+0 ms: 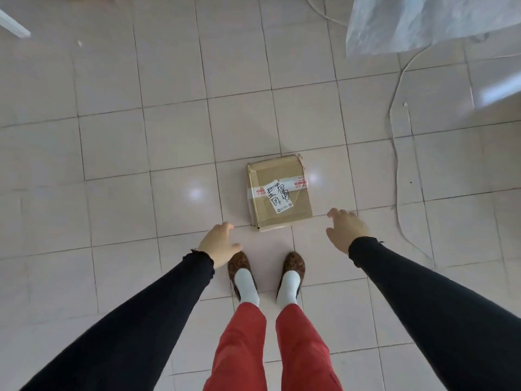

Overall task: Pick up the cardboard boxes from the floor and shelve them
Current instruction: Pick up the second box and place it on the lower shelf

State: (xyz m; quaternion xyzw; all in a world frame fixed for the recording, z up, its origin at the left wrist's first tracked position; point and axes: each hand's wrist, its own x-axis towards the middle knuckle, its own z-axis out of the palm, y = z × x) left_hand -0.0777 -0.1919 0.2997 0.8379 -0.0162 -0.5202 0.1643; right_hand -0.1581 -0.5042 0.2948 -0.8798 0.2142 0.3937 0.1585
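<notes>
A small brown cardboard box point(279, 193) lies flat on the tiled floor just ahead of my feet, taped across the top and carrying a white label with black handwriting. My left hand point(220, 242) hangs below and to the left of the box, fingers apart, holding nothing. To the right of the box's near corner my right hand point(346, 231) is spread open, also apart from the box. Both arms wear black sleeves. No shelf is in view.
A white cable point(396, 153) snakes across the floor on the right. A clear plastic sheet point(423, 21) hangs at the top right. A white bar point(14, 24) shows at the top left. My feet point(266, 273) stand right behind the box.
</notes>
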